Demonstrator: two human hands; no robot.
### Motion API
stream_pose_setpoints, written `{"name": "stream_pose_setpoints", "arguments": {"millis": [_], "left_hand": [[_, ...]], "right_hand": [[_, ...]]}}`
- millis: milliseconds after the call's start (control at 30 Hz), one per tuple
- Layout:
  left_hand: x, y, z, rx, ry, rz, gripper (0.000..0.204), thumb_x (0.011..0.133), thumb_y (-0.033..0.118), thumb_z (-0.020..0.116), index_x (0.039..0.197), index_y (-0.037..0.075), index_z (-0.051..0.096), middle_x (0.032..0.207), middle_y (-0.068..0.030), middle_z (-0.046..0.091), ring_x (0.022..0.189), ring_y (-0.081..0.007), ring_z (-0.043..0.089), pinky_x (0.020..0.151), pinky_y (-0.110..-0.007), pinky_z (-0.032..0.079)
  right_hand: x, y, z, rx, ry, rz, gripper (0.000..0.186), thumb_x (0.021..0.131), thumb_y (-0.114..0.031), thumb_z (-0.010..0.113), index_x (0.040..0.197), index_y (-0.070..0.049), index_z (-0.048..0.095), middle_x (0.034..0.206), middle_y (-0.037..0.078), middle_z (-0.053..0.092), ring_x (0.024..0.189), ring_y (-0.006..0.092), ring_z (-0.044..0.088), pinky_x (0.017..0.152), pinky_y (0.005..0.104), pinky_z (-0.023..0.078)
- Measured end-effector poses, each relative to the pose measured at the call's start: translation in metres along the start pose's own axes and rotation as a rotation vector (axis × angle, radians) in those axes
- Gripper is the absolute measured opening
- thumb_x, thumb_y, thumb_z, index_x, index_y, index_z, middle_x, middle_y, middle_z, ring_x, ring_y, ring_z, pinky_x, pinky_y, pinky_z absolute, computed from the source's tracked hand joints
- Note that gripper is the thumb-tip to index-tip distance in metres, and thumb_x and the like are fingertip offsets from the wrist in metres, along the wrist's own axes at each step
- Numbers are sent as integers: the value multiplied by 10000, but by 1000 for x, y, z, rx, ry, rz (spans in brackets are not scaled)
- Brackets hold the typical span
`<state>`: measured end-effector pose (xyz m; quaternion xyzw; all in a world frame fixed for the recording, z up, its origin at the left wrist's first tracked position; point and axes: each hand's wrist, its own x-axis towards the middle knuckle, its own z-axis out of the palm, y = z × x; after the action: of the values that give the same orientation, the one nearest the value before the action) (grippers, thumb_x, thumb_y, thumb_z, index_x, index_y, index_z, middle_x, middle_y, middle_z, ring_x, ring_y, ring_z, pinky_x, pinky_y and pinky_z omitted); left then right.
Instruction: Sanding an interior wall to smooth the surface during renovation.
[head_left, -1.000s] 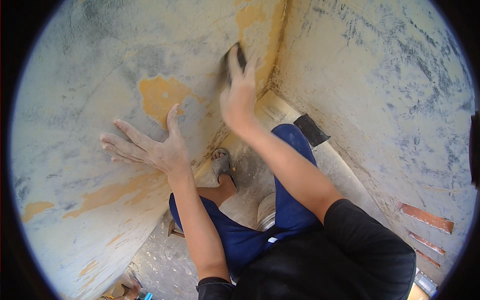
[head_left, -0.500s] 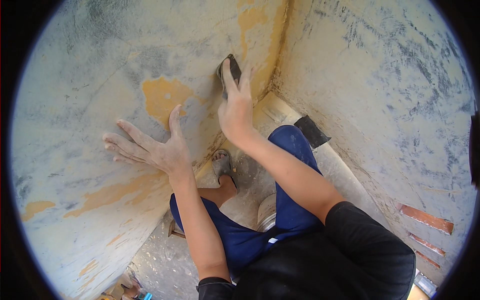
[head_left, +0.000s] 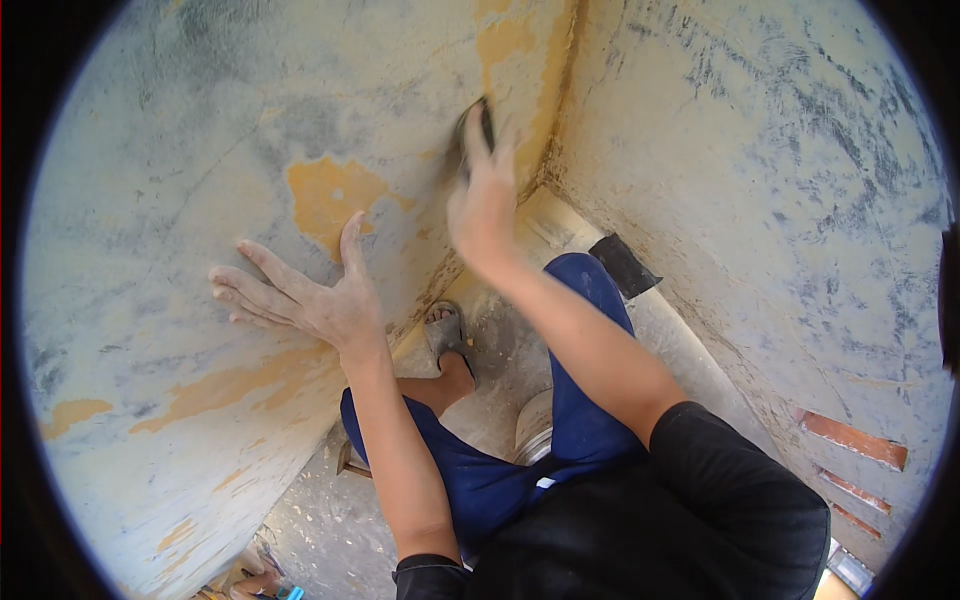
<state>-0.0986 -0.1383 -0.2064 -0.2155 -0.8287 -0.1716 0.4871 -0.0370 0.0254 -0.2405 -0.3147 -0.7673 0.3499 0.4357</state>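
The step in hand looks like rubbing down the left wall (head_left: 190,190): your right hand (head_left: 485,205) has its grip closed around a dark block (head_left: 488,124), which sits at the left wall's face, just short of the corner (head_left: 562,110). That hand is blurred, so whether the block lies fully flat on the wall is hard to tell. Your left hand (head_left: 335,305) holds nothing; its fingers are spread, seemingly braced on the same wall, below the yellow patch (head_left: 325,200). The next move, I judge, calls for a short, even stroke with the block level, and light pressure near the corner. Mind the edges: the right wall (head_left: 690,190) stops any swing rightward past the corner, and your right knee (head_left: 580,280) stands below that forearm, with a black piece (head_left: 625,265) lying just beside it at the wall's foot. The bucket (head_left: 533,425) between your legs and your sandalled foot (head_left: 445,335) take up the floor (head_left: 500,375) below. Open room lies up and leftward across the wall, above your spread fingers.
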Motion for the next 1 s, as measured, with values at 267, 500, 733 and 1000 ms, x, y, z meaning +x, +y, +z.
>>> {"name": "stream_pose_setpoints", "arguments": {"millis": [267,500,733,1000], "left_hand": [[0,1,-2,-10,-2,7,1226,718,639,880,1627,37,319,1719,-250,115,1600,-430,58,1231,-684,58],[3,4,0,-11,11,24,1216,719,642,878,1623,39,332,1718,-249,122,1600,-429,62,1231,-684,71],[1,4,-3,-3,8,6,1211,724,653,868,1625,48,332,1720,-236,131,1602,-421,58,1235,-678,78],[5,5,-1,3,6,8,1215,721,652,871,1623,40,332,1719,-239,130,1602,-418,62,1236,-678,77]], "right_hand": [[19,9,-3,38,78,61,769,847,156,459,1593,-9,369,1607,452,175,1508,582,212,1260,509,247],[36,20,-6,-16,85,96,782,854,166,459,1605,-31,362,1612,453,157,1506,579,220,1246,510,273],[45,30,-9,-37,78,54,782,857,165,455,1602,-65,391,1611,463,129,1477,610,249,1208,517,342],[56,29,-11,36,121,109,768,869,156,462,1598,-81,408,1618,447,151,1475,591,284,1221,517,324]]}}
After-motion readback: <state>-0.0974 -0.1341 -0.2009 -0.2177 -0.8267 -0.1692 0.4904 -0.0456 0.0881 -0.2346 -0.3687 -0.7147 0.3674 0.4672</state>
